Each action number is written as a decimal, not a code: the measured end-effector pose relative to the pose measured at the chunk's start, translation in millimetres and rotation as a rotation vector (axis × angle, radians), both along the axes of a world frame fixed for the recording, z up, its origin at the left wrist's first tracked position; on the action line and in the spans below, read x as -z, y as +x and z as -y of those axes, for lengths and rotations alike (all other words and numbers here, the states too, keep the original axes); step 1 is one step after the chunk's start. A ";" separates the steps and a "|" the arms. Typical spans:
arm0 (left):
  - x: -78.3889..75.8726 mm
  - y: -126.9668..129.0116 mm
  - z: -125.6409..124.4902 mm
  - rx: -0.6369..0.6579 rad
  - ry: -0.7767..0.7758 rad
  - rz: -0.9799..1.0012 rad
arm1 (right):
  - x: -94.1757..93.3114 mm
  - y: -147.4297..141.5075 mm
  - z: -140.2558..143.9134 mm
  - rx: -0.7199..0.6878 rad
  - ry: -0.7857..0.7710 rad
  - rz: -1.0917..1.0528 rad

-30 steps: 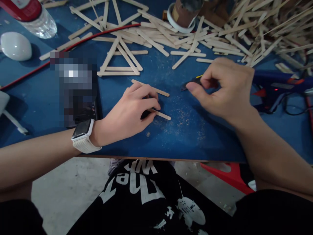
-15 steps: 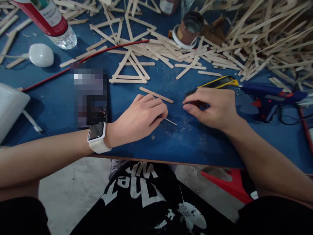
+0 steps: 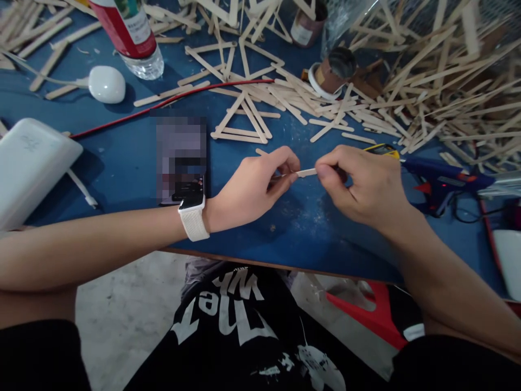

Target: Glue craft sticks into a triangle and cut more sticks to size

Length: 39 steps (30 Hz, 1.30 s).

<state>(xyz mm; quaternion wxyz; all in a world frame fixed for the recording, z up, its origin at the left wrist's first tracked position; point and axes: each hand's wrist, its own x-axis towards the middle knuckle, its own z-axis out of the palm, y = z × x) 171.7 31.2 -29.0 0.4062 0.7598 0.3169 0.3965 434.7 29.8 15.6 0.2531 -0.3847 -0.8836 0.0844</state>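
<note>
Pale, flat wooden craft stick (image 3: 307, 172) is held above the blue tabletop (image 3: 325, 239), at the centre of the clock, with twelve pointing away from the person. At nine o'clock its left part is pinched between thumb and fingers of the bare left hand (image 3: 256, 182); at three its right end is gripped by thumb and forefinger of the bare right hand (image 3: 362, 184). Only a short length is left exposed between them. Whether the slight unevenness near the left fingertips is a cut or a bend cannot be told from here. For good control, the stick is best supported close to both sides of that spot, with pressure kept even and both wrists level, so that the thin wood is not twisted or splintered.

Farther out, a second pale stick (image 3: 261, 152) is partly covered at ten o'clock, and the yellow-and-black utility knife (image 3: 382, 150) is half hidden past the right hand, towards half past two; fingers should be kept clear of its blade end. Beyond, a triangular stick frame (image 3: 256, 117) is laid between ten and eleven.
</note>
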 end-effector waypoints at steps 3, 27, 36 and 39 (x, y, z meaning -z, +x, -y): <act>-3.1 -0.1 -1.0 0.010 -0.034 0.026 | 6.0 -3.3 -3.9 -0.003 -0.062 -0.065; -19.5 -2.7 -1.8 0.128 -0.223 -0.009 | 32.7 1.5 9.6 -0.184 -0.186 -0.198; -17.7 -3.2 -4.6 0.156 -0.269 0.050 | 29.5 -0.3 11.4 -0.145 -0.294 -0.240; -17.7 -4.2 -6.0 0.167 -0.280 0.044 | 29.4 -0.3 11.2 -0.133 -0.317 -0.246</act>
